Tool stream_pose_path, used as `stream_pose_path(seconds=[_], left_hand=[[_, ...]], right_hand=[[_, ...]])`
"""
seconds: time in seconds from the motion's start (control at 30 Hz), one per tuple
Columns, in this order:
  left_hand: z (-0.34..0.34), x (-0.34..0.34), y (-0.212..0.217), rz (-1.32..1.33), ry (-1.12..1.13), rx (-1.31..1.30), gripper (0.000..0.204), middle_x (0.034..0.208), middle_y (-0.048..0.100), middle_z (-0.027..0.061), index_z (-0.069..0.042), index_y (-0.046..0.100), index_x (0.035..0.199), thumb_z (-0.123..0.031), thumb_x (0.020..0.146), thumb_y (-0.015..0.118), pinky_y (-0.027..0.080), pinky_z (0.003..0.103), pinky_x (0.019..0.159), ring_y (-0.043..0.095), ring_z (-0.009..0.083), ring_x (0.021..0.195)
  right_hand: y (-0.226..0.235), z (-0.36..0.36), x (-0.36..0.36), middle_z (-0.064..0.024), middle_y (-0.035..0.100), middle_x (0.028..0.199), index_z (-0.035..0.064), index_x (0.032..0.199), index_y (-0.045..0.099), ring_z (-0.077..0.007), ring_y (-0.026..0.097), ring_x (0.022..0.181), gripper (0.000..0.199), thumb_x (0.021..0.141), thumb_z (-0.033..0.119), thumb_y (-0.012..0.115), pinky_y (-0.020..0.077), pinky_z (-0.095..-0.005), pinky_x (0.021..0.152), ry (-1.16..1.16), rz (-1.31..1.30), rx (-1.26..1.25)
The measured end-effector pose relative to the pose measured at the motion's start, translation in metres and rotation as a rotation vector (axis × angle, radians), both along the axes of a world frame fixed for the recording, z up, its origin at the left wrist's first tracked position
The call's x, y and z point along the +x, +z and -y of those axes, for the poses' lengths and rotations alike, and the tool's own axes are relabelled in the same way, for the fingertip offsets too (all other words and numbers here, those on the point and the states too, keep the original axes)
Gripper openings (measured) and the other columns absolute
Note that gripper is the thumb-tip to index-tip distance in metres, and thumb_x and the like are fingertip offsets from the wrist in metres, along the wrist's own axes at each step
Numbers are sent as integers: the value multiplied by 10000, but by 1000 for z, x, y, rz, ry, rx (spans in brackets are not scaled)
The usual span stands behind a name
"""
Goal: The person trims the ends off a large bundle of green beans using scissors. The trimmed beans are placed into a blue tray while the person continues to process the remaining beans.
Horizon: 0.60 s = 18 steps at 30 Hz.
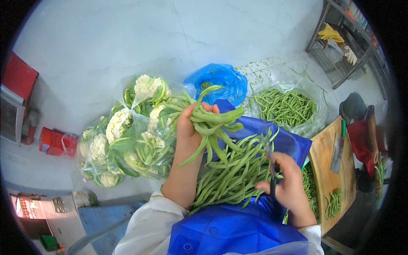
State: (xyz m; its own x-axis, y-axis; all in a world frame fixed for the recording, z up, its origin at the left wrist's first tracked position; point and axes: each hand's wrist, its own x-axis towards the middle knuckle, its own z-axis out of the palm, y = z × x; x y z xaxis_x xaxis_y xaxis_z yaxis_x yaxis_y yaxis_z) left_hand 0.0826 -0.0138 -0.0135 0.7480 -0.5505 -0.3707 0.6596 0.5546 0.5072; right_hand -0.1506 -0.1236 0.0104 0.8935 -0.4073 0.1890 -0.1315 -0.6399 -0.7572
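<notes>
Currently gripping a bunch (214, 121) in left hand (186, 125), fingers curled round the beans, just above apron (212, 233). Probably held partway along to leave ends free. Got scissors (273, 187) in right hand (290, 176), fingers closed round dark handle, over right part of apron; can't tell if blades are apart. Likely held near the bunch for a short reach. Using apron as a tray for loose pile (238, 170), presumably to have beans right at hand.

Ahead of apron, see blue bag (227, 80) with green bits inside; ahead and right, bean bag (289, 104), mouth open, probably for easy access. Left of apron, note cauliflower (119, 125) in clear bags. Right of apron, see wooden board (318, 165) with cleaver (337, 153) on it.

Working over pale tile floor (119, 46), littered with scraps ahead of apron. Farther right, can see metal rack (363, 59) and co-worker (361, 142) in red.
</notes>
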Motion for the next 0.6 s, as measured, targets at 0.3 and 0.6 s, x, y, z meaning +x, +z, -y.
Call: stream_pose_path(seconds=[0.3,0.6], left_hand=[[4,6,-12,50,-136,68,310,809,611,178,-1,559,857,-267,941,425,520,413,716,608,279,772],[-6,25,-21,-9,-58,-73,224,814,601,160,29,568,789,-157,905,524,548,394,766,615,281,816]], right_hand=[[1,-20,1,-119,612,766,55,1008,634,-305,608,686,467,659,287,839,489,-373,617,42,-72,-74],[-5,-15,-28,-161,623,808,21,988,630,-343,620,729,491,650,298,854,496,-378,653,83,-192,165]])
